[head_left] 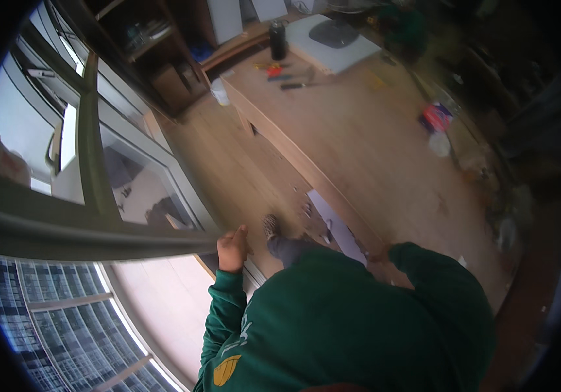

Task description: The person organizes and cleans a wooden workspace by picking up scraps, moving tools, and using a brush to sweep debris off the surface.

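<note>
- At the window side, our left hand [233, 248] is closed around the end of a dark window frame bar [91, 236], the thumb pointing up above the bar.
- Left of this hand we see the glass panes [65, 313], and through them a tall building far below.
- Just right of the left hand stands our foot in a patterned shoe [270, 226] on the light wooden floor [228, 163].
- Our right hand [380, 255] is mostly hidden behind the green sleeve [444, 287]; it rests at the edge of the long wooden worktop [359, 144], and we cannot tell if it is open or closed.
- Near the right hand, a white sheet [336, 225] lies along the side of the worktop.
- Well beyond both hands, on the far part of the worktop, we see a few hand tools [287, 75], a black bottle [278, 39] and a white board [333, 42].
- Far to the right of the right hand lies a red and white package [436, 117], with some small litter near it.
</note>
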A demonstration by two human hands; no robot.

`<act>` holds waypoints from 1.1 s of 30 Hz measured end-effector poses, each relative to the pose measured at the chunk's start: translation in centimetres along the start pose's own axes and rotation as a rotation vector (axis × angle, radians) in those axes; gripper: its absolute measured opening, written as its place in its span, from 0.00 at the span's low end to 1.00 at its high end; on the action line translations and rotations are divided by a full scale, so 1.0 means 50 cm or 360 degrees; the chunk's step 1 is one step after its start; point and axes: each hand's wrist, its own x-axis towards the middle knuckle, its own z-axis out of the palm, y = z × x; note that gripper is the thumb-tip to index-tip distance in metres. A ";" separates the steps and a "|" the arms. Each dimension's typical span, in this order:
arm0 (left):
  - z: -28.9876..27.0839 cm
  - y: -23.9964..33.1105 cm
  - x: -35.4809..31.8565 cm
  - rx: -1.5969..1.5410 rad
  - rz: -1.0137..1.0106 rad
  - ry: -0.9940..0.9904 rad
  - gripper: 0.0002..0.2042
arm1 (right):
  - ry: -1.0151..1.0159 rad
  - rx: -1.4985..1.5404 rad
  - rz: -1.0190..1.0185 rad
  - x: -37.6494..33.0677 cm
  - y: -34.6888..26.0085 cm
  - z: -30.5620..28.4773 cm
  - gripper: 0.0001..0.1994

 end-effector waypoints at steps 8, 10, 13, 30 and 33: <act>-0.211 0.067 0.393 0.0882 0.0697 0.0110 0.07 | 0.0011 -0.0139 -0.0372 0.210 -0.410 -0.286 0.35; -0.174 0.125 0.469 0.0223 0.0191 0.0132 0.10 | 0.0277 0.0094 -0.0607 0.234 -0.502 -0.387 0.33; -0.147 0.177 0.603 -0.0132 0.0135 0.0048 0.11 | 0.0554 0.0632 -0.0844 0.234 -0.619 -0.516 0.29; 0.338 0.386 1.461 0.1499 0.1172 -0.1203 0.22 | 0.0486 0.2836 -0.0070 0.570 -0.754 -0.975 0.12; 0.454 0.384 1.638 0.1724 0.1514 -0.1270 0.25 | 0.0675 0.2529 0.0087 0.653 -0.773 -1.070 0.15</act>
